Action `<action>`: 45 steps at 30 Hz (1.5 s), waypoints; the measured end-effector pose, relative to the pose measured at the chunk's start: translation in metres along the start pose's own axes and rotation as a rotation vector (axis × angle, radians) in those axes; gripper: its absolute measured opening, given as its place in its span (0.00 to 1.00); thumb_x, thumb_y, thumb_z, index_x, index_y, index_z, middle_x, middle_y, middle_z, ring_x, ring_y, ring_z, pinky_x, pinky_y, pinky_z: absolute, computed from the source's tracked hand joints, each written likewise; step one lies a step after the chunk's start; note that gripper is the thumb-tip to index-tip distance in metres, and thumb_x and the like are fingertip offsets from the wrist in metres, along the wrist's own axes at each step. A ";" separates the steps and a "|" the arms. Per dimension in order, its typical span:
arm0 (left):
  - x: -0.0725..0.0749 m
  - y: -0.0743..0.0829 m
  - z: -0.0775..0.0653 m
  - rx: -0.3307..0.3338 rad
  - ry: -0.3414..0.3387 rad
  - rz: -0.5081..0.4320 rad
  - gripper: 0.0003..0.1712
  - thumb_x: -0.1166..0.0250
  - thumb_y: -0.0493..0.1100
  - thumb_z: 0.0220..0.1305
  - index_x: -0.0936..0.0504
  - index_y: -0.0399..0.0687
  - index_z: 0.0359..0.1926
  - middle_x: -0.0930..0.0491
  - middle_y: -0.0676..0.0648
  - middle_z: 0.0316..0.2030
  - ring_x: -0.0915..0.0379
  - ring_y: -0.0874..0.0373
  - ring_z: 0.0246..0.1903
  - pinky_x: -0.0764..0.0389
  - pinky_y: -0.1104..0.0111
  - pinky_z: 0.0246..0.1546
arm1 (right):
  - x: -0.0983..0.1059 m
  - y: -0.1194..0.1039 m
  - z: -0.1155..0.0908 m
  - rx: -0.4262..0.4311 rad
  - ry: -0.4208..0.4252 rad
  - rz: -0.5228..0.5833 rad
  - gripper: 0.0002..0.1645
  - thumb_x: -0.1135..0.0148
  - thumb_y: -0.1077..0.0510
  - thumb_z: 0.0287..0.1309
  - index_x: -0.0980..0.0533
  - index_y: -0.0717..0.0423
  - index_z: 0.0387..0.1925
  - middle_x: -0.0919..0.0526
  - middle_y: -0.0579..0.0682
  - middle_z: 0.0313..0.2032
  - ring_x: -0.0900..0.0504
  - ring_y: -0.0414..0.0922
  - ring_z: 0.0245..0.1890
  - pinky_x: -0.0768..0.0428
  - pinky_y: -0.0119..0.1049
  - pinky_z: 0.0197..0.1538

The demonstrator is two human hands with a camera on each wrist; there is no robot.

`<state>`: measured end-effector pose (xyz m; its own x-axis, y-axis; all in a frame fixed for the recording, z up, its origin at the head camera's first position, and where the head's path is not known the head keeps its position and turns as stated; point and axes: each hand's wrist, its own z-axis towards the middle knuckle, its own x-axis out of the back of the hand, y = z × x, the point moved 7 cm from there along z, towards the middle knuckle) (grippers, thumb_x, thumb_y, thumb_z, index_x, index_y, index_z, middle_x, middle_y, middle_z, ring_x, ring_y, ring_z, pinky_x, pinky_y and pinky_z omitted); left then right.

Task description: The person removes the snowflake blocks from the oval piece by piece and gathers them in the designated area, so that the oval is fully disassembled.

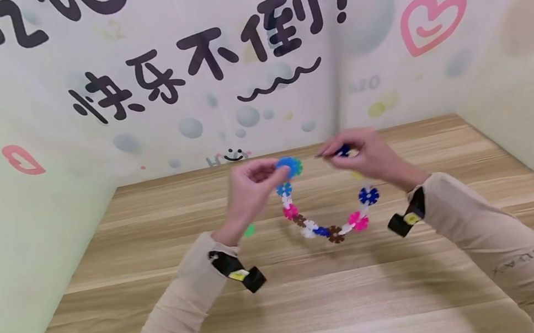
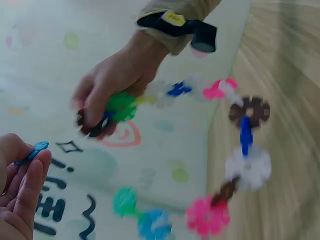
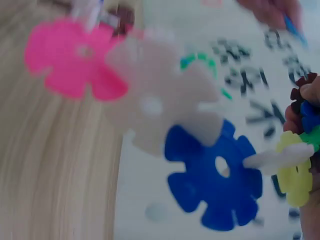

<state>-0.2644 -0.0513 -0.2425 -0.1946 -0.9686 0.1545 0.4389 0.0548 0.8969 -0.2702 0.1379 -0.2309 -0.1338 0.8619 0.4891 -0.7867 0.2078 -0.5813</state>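
My left hand [image 1: 255,187] pinches a light blue snowflake disc [image 1: 289,165] between thumb and fingers. My right hand [image 1: 362,152] grips one end of a chain of slotted plastic discs, with a dark brown disc [image 3: 296,94] at the fingertips and blue and green ones beside it. The chain sags in a loop between the hands, through a dark blue disc [image 1: 369,195], a pink disc [image 1: 359,221] and a brown disc [image 1: 335,234]. Its other end, a green disc [image 2: 125,201], hangs apart from the left fingers in the left wrist view.
A wooden tabletop [image 1: 314,305] lies below the hands. Printed cloth walls [image 1: 252,129] stand at the back and both sides. A small green piece [image 1: 249,230] shows beside the left wrist. Each wrist wears a black camera strap.
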 end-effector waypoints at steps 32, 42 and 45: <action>0.096 -0.121 -0.038 0.351 -0.175 0.336 0.15 0.38 0.38 0.55 0.22 0.30 0.40 0.21 0.41 0.33 0.24 0.52 0.32 0.22 0.66 0.36 | 0.005 0.025 -0.014 -0.135 -0.001 0.041 0.07 0.41 0.76 0.46 0.22 0.67 0.29 0.20 0.60 0.33 0.21 0.38 0.33 0.23 0.25 0.31; 0.107 -0.159 -0.054 0.462 -0.264 0.385 0.14 0.39 0.40 0.57 0.22 0.34 0.42 0.21 0.44 0.34 0.26 0.58 0.32 0.23 0.68 0.33 | 0.003 0.026 -0.018 -0.136 -0.008 0.053 0.07 0.41 0.76 0.46 0.22 0.67 0.29 0.19 0.58 0.33 0.21 0.37 0.34 0.22 0.26 0.33; 0.108 -0.162 -0.056 0.471 -0.258 0.378 0.14 0.39 0.39 0.57 0.22 0.33 0.43 0.21 0.44 0.33 0.26 0.59 0.29 0.23 0.69 0.30 | 0.002 0.026 -0.018 -0.143 -0.007 0.049 0.07 0.41 0.75 0.46 0.22 0.65 0.29 0.19 0.58 0.33 0.21 0.37 0.34 0.22 0.26 0.33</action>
<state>-0.3073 -0.1789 -0.3949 -0.3320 -0.7757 0.5368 0.0983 0.5375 0.8375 -0.2800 0.1537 -0.2567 -0.1743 0.8695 0.4623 -0.6851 0.2302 -0.6912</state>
